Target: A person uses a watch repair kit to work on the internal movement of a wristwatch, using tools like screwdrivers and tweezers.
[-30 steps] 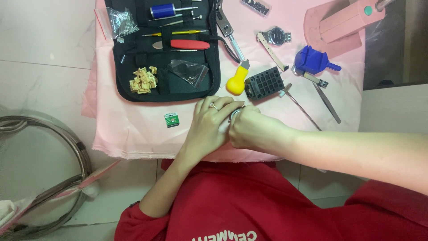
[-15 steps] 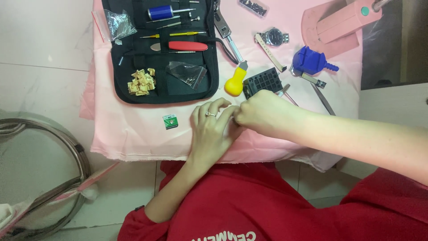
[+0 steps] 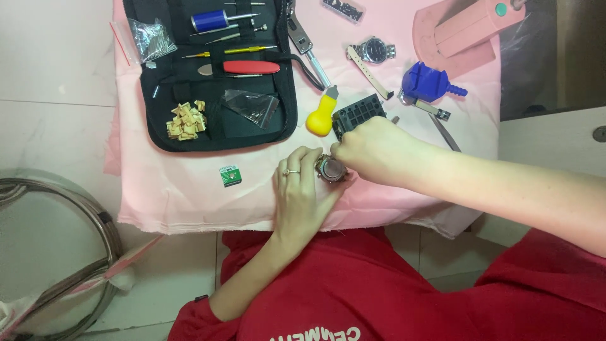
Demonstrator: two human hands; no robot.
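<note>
Head view: the left hand [image 3: 303, 199] lies on the pink cloth [image 3: 189, 189] with its fingers curled around a round watch case [image 3: 331, 169], which sits at its fingertips with the back face up. A ring shows on 1 finger. The right hand [image 3: 372, 151] comes in from the right and closes over the upper right edge of the same case, fingertips pinched down on it; whether a tool sits between those fingers cannot be told. So both hands grip the 1 case, meeting just above the near edge of the cloth.

Just beyond the grip, touching the right knuckles, stands a black slotted holder block [image 3: 358, 113], and beside that lies a yellow-handled tool [image 3: 320, 117]. Farther out past the grip rest a wristwatch with a metal band [image 3: 374, 50] and a blue winged tool [image 3: 429, 83]. To the left of the grip, near the left hand, lies a small green packet [image 3: 230, 175]; beyond it the open black tool case [image 3: 208, 69] holds a red-handled knife [image 3: 250, 67] and a heap of tan pieces [image 3: 185, 120].
</note>
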